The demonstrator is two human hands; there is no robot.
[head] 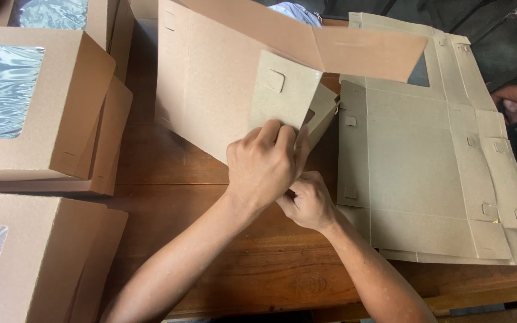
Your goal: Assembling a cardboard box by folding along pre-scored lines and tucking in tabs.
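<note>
Left hand [262, 164] and right hand [308, 200] pinch the half-folded cardboard box [210, 78]; flat box blanks [414, 161] lie right, finished windowed boxes [31, 101] left.

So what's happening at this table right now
A person is folding a brown cardboard box on a wooden table. The left hand presses a side flap at the box's corner, and the right hand pinches the same corner from below. A stack of flat box blanks lies to the right; finished windowed boxes sit to the left.
</note>
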